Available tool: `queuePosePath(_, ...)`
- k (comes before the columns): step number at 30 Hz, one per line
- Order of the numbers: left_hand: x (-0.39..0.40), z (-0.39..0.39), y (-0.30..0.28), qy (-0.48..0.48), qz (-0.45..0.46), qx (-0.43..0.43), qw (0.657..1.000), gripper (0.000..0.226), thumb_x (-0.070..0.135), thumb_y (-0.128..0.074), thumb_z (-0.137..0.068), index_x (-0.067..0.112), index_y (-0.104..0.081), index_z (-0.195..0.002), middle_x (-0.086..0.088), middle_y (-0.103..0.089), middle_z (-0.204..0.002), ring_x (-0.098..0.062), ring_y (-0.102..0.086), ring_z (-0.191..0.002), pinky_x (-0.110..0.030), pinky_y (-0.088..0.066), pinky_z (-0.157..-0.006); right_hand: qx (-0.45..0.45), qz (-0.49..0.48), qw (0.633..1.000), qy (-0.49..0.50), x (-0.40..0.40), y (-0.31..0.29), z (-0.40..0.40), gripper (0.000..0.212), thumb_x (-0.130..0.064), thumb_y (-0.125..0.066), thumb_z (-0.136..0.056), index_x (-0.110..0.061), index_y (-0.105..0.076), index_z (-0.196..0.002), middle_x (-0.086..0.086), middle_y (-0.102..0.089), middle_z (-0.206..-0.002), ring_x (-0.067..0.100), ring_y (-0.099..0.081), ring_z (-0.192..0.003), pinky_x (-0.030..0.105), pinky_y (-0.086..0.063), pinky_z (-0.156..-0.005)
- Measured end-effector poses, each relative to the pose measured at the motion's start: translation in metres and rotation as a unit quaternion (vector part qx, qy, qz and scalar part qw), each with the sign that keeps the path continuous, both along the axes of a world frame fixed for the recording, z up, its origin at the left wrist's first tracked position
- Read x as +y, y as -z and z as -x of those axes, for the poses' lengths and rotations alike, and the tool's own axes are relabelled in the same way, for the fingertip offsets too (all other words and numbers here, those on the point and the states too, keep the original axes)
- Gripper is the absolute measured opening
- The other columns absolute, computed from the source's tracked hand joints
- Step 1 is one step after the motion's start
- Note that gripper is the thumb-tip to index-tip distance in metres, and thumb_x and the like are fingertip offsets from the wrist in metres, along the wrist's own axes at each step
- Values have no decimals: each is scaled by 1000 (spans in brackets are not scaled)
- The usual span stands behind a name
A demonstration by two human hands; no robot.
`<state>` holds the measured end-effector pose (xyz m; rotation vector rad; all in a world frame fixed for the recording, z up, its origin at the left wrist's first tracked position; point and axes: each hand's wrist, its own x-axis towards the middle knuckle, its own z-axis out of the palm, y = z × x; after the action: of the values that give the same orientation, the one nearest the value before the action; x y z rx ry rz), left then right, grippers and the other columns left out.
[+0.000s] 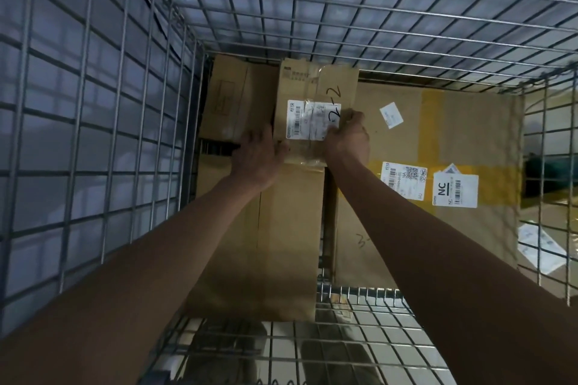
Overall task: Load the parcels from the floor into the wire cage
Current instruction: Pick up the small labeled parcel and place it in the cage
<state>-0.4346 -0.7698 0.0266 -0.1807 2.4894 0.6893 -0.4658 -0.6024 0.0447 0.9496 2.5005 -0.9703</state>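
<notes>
Nearest: two bare forearms, entering from the lower frame edge, cut off above the elbows.

Wire cage [93, 122]: grey steel mesh, walls on left, far and right sides; mesh floor visible at the near end, its lower corners out of frame. Something pale lies under the floor mesh, too dim to identify.

Long plain brown cardboard parcel [275, 234]: lies flat on the cage floor, near end at the bare mesh, far end hidden under the hands and the small parcel.

Large flat brown cardboard parcel with yellow tape [453, 134]: just beside the long parcel on the right, reaching the right wall. Carries several white labels, one marked "NC"; other print too small to read. Handwriting near its front edge partly hidden by the right forearm.

Left hand [258, 156]: grip curled around the near left corner of the small parcel; fingertips hidden behind its edge.

Right hand [348, 137]: grip curled over the near right corner, thumb on the label.

Small brown cardboard parcel with white shipping label [316, 97]: inside the cage, resting atop the long parcel toward the far wall, marked "2-2" by hand.

Farthest: upright brown cardboard parcel [231, 97], far left corner, base obscured.
</notes>
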Motion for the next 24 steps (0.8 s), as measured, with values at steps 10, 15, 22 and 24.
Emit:
queuePosePath(10,-5,21,4,114,205,61,970,55,56,-37,-104,11,-49,-133,-21,-43,-146,-38,-48,-128,-52,-45,-100,-76,-34,996,-38,-1,9,-9,43,-34,-63,-96,-16,-42,-129,13,-57,-122,35,-62,-108,47,-54,-85)
queuePosePath(15,-10,47,15,123,180,145,965,89,47,-75,-87,15,-23,-152,-23,-24,-159,-43,-27,-146,-55,-41,-111,-51,-97,992,-61,1,19,1,49,-59,-51,-98,-17,-43,-121,11,-65,-110,32,-65,-95,43,-53,-76)
queuePosePath(22,-23,58,35,191,167,113,961,76,37,-61,-99,30,-18,-161,-17,-1,-170,-47,-11,-152,-64,-32,-115,-73,-129,981,-122,27,27,50,47,-51,-61,-92,-17,-60,-123,6,-69,-111,29,-70,-95,39,-57,-80)
queuePosePath(24,-20,61,32,189,175,108,960,68,39,-57,-100,32,-25,-160,-16,-5,-169,-48,-16,-150,-62,-38,-109,-65,-133,980,-132,29,29,53,42,-49,-61,-91,-19,-62,-121,4,-69,-105,26,-68,-90,36,-55,-74)
